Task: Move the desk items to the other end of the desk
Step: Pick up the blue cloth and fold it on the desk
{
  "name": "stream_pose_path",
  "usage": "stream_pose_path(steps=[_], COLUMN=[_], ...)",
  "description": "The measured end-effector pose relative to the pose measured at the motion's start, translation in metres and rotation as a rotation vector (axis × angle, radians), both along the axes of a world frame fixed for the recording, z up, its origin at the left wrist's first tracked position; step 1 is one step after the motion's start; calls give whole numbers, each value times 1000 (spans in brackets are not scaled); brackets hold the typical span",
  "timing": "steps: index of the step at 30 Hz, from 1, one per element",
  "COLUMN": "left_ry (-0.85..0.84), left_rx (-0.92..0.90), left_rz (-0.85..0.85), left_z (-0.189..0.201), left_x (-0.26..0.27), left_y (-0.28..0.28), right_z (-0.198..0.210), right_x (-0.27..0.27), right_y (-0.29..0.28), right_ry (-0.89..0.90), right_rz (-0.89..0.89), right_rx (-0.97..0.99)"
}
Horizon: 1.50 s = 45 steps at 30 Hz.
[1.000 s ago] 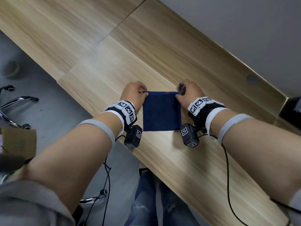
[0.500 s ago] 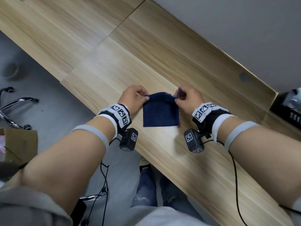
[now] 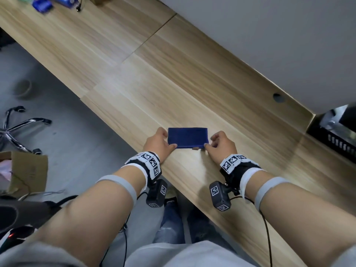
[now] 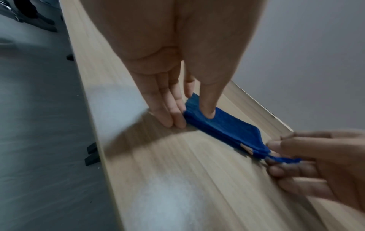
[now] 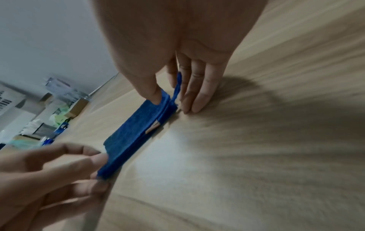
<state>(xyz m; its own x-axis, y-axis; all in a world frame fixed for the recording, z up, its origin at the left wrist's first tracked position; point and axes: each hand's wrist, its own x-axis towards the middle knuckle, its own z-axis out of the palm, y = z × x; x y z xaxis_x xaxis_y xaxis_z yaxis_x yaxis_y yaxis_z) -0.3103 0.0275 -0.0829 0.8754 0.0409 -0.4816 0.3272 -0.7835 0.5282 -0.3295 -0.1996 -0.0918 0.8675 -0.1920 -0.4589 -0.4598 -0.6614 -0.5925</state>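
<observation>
While the folded blue cloth (image 3: 187, 137) lies flat near the front edge of the wooden desk (image 3: 173, 78), I hold it at both short ends. My left hand (image 3: 158, 145) pinches its left end, thumb on top and fingers beside it on the wood. My right hand (image 3: 221, 146) pinches the right end, where a small loop sticks up. Far left on the desk sits blurred blue clutter (image 3: 43, 3).

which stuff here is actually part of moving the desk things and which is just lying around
In the job:
- blue cloth, folded flat on the desk
- left hand and right hand, one at each end of the cloth
- blue items at the desk's far end

Lying about:
- cardboard box on the floor
- chair base
- black tray
</observation>
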Motion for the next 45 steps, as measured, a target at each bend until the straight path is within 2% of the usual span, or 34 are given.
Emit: stream_pose_path(steps=[4, 7, 14, 17, 20, 23, 25, 26, 28, 29, 31, 35, 39, 42, 45], left_ry=[-69, -159, -239, -232, -172, -115, -50, -1, 79, 83, 31, -79, -182, -260, -300], left_rx=[59, 57, 106, 133, 142, 72, -72, -202, -470, -537, -560, -474, -259, -152, -130], left_rz=[-169, -168, -136, -154, -163, -48, 168, 307, 522, 557, 519, 369, 232, 191, 200], left_z=[-6, -13, -18, -11, -3, 8, 11, 14, 25, 31, 46, 74, 99, 116, 125], left_x=[-8, -14, -14, -9, -2, 3, 8, 11, 20, 26, 39, 69, 98, 116, 140], left_y=[-8, -5, -6, -8, -6, 0, 9, 15, 33, 47, 77, 152, 227, 283, 332], right_z=[-1, -7, -9, -3, 11, 33, 51, 60, 78, 87, 103, 132, 155, 163, 165], right_x=[-7, -9, 6, 12, 25, 46, 62, 71, 88, 97, 111, 139, 167, 193, 218], right_y=[6, 1, -5, -7, -5, 3, 14, 22, 41, 53, 80, 148, 224, 279, 324], right_ry=[-148, -213, -235, -274, -239, -231, -255, -259, -249, -243, -236, -222, -214, -219, -244], right_rz=[212, 388, 548, 564, 581, 583, 585, 589, 601, 605, 601, 583, 586, 601, 608], right_rx=[-101, -173, -353, -328, -252, -189, -160, -149, -137, -125, -103, -91, -96, -100, -87])
